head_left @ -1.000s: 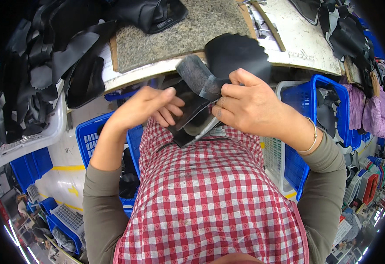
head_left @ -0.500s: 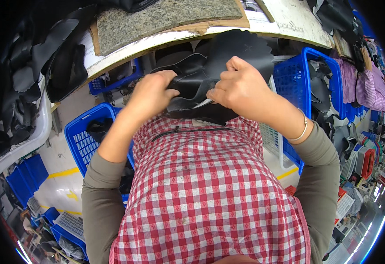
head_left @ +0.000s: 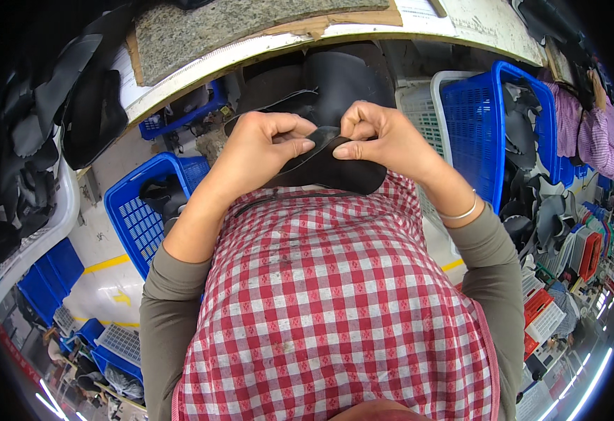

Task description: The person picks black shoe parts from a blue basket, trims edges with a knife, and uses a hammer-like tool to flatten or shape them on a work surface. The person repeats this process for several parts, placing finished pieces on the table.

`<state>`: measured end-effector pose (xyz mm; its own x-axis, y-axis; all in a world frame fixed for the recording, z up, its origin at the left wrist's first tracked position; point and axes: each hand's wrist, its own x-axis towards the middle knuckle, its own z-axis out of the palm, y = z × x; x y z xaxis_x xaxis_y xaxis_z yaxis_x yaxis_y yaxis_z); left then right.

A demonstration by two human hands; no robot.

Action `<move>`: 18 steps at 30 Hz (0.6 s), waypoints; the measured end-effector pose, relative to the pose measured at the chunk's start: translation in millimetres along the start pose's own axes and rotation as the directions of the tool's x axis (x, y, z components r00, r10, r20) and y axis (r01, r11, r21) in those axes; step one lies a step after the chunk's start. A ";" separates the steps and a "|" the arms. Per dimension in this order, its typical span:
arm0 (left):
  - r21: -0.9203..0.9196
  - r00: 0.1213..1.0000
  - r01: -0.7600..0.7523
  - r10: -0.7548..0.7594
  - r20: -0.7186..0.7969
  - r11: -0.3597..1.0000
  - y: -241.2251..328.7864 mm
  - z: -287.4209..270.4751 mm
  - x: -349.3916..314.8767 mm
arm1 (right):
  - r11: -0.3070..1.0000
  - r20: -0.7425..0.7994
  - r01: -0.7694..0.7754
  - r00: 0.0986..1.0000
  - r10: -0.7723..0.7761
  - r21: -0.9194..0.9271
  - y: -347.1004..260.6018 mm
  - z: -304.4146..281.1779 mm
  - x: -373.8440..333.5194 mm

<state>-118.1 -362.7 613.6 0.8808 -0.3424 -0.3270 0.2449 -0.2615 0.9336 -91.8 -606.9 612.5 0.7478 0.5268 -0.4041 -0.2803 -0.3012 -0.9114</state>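
Over my lap, below the table's front edge, lies a black leather-like piece (head_left: 345, 168) with pale edges. My left hand (head_left: 268, 144) pinches an edge of it between thumb and fingertips. Close by on the right, my right hand (head_left: 374, 137) grips the same piece, thumb laid along its edge and fingers curled. Between the two hands a small greyish fold of the material stands up. More smooth black material (head_left: 345, 74) spreads beyond my hands, under the table edge; whether it is the same piece I cannot tell.
A stone slab (head_left: 251, 35) rests on the white table (head_left: 461, 28) ahead. Blue baskets stand at left (head_left: 135, 231) and right (head_left: 500, 133), holding black pieces. A white crate (head_left: 72, 203) piled with black pieces is at far left. A person in a pink checked sleeve (head_left: 598, 133) is at far right.
My hands have come closer together at the edge. The broad black flap that my right hand held up has dropped away from view above it.
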 end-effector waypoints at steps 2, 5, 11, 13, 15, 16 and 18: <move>0.369 0.952 -0.273 0.305 -0.030 0.889 -0.3 0.7 0.1 | 0.979 -0.043 -0.025 0.998 0.035 0.202 12.7 3.1 -4.0; 0.505 0.924 -0.323 0.382 -0.015 0.800 0.0 3.9 3.3 | 0.932 -0.098 -0.021 0.993 0.060 0.361 26.7 10.4 -5.1; -0.050 1.000 0.018 -0.017 0.019 0.999 -6.3 5.1 10.4 | 0.988 -0.304 0.136 0.941 -0.152 -0.073 27.9 24.1 -9.7; -0.056 0.999 0.001 0.001 0.044 0.998 -10.1 1.3 11.7 | 0.917 -0.293 0.257 0.891 -0.347 -0.303 25.5 25.4 -9.8; -0.037 0.999 -0.014 0.016 0.041 0.999 -13.4 -2.0 11.7 | 0.946 -0.225 0.242 0.931 -0.289 -0.214 24.6 25.5 -8.7; -0.040 0.999 -0.005 0.007 0.040 0.999 -14.6 -2.9 11.4 | 0.971 -0.214 0.188 0.952 -0.217 -0.148 24.9 25.1 -7.8; -0.045 0.999 -0.023 0.025 0.047 0.999 -17.0 -3.8 10.8 | 0.986 -0.186 0.165 0.969 -0.162 -0.001 27.1 24.5 -5.0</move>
<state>-111.2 -358.6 594.8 0.8667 -0.3910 -0.3098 0.2422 -0.2130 0.9466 -117.9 -598.2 587.9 0.8822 0.4112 -0.2295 -0.1528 -0.2112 -0.9654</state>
